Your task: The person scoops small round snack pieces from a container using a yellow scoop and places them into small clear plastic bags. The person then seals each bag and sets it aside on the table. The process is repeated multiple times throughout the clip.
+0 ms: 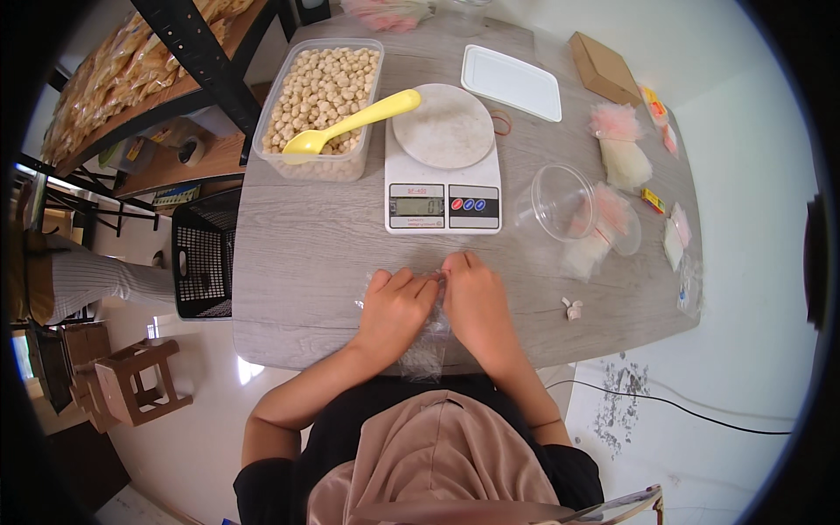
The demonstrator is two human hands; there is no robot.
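Note:
Both my hands are close together over the near middle of the table. My left hand (395, 306) is closed, its fingers curled on a clear plastic bag (425, 354). Beside it my right hand (472, 293) pinches the same bag near its upper part. The rest of the bag hangs down toward the table's front edge; what it holds, if anything, is hard to make out. Just beyond my hands stands a white kitchen scale (442, 188) with nothing on its round plate. Left of it, a yellow spoon (350, 124) lies across a plastic tub (376, 83) of round, pale beige pieces.
Right of the scale are a clear round container (557, 203), packs of clear and pink plastic bags (626, 144), and a small yellow box (653, 200). A white lid (512, 83) and brown carton (604, 70) lie farther back. A black basket (203, 254) stands beside the table.

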